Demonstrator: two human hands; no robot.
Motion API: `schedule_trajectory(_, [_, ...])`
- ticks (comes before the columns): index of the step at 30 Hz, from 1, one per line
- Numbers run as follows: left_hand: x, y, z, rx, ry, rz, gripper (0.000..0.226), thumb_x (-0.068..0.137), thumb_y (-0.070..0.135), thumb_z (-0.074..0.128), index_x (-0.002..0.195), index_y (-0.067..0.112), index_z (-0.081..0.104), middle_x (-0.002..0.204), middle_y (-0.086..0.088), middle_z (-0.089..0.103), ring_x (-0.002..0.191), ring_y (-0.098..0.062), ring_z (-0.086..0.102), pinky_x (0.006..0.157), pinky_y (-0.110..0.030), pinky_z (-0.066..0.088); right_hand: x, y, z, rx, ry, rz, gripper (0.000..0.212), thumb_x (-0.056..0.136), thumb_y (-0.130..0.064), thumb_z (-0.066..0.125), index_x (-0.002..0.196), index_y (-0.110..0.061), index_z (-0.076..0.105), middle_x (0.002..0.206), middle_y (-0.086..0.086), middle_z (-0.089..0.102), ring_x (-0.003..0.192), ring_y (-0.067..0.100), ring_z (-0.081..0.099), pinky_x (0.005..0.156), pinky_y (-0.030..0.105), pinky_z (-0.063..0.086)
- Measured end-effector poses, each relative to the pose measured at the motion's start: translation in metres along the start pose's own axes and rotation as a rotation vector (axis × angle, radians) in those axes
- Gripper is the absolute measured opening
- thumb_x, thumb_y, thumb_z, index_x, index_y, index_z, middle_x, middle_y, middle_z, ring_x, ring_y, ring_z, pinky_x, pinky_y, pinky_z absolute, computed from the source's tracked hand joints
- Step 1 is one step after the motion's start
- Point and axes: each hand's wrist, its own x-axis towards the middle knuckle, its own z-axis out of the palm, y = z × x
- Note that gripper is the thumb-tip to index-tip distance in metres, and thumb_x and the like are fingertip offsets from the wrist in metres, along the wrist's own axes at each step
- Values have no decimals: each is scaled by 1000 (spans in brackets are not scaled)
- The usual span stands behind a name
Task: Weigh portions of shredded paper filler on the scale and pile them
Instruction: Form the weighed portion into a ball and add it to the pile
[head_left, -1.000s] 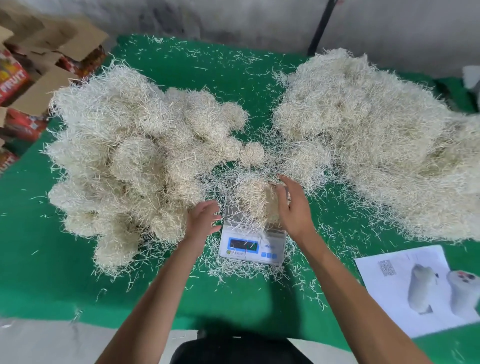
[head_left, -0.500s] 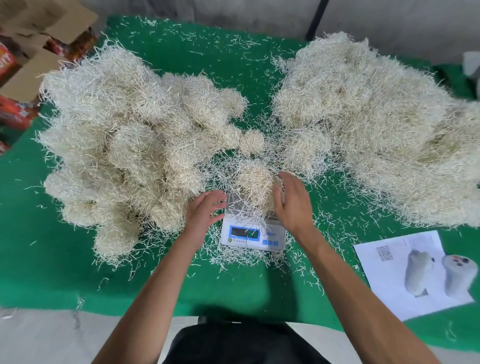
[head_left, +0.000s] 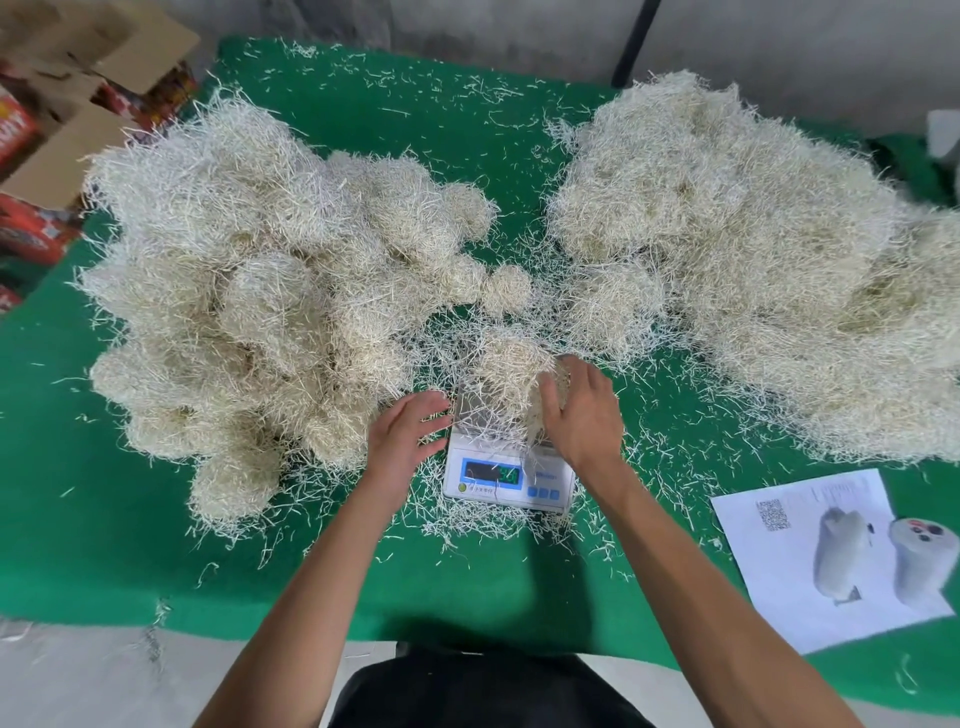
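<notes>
A green felt cloth (head_left: 156, 545) was spread over the table. Behind it a grey wall (head_left: 467, 26) was seen, with a dark pole (head_left: 635, 41) leaned against it. Left of the cloth, open cardboard boxes (head_left: 67, 104) were stacked. Pale floor (head_left: 78, 675) was visible below the cloth.

Scale (head_left: 509, 467) between two filler piles (head_left: 270, 291); portion (head_left: 511, 371) on scale.

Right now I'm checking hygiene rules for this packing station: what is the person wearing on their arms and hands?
Nothing shows on either. The left hand and right hand are bare: no gloves, rings or wristbands visible. Both forearms are bare too, with no sleeves, watch or bracelets in view up to the bottom edge of the picture. A dark garment shows at the person's torrso.
</notes>
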Motion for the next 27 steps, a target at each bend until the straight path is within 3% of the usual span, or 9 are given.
schedule_trajectory(3, [-3,0,-2,-3,-6,-3,26,97,34,64,116,18,69,116,1,73,105,-19,71,89,-40,58,7,-12,4,-28,-49,-15,84,103,-74,16,151,-9,39,147,17,50,135,33,51,109,49,48])
schedule_trajectory(5, [-3,-1,-2,-1,-11,-12,25,97,36,64,116,20,69,117,2,73,105,-19,71,90,-40,58,10,-19,9,-49,-50,-55,81,101,-76,25,148,-12,38,141,17,52,129,34,53,105,50,50])
schedule_trajectory(9, [0,2,2,6,-38,-33,19,94,42,66,107,30,73,117,3,73,106,-18,71,89,-38,59,18,-21,16,-139,-121,-152,81,97,-68,46,155,-14,31,153,14,45,142,33,42,120,52,37])
schedule_trajectory(13, [8,10,13,39,-32,-21,27,94,44,67,113,26,71,114,5,74,103,-16,72,84,-35,60,28,-22,8,-162,-225,-136,95,90,-86,35,159,-21,26,163,14,33,149,37,34,118,60,35])
schedule_trajectory(17, [21,21,22,110,97,25,28,99,35,62,121,19,64,110,1,74,96,-15,73,75,-30,61,29,-14,-2,90,36,-161,69,104,-68,29,142,-15,52,140,14,60,124,31,60,103,54,52])
schedule_trajectory(19, [28,24,21,220,162,90,25,99,28,62,120,15,65,110,-4,72,91,-14,73,69,-27,61,32,-3,-7,176,74,-62,65,108,-61,28,143,-14,53,141,13,60,127,27,59,109,46,45])
schedule_trajectory(21, [38,30,20,402,206,174,21,98,22,63,118,17,65,109,-4,71,79,-6,71,57,-23,58,33,9,-9,207,44,26,64,109,-59,26,147,-13,50,144,13,59,130,27,57,111,50,45])
schedule_trajectory(23, [52,36,22,559,228,224,21,96,16,61,116,22,65,111,3,70,63,-1,68,40,-17,44,34,15,-7,199,21,49,64,110,-57,25,149,-12,48,146,13,57,133,28,55,113,51,44])
schedule_trajectory(27, [87,44,33,840,148,280,35,97,7,58,126,26,64,129,7,65,47,-12,54,37,-19,38,37,9,2,210,26,49,61,111,-52,25,146,-8,50,140,14,61,129,27,57,111,40,43])
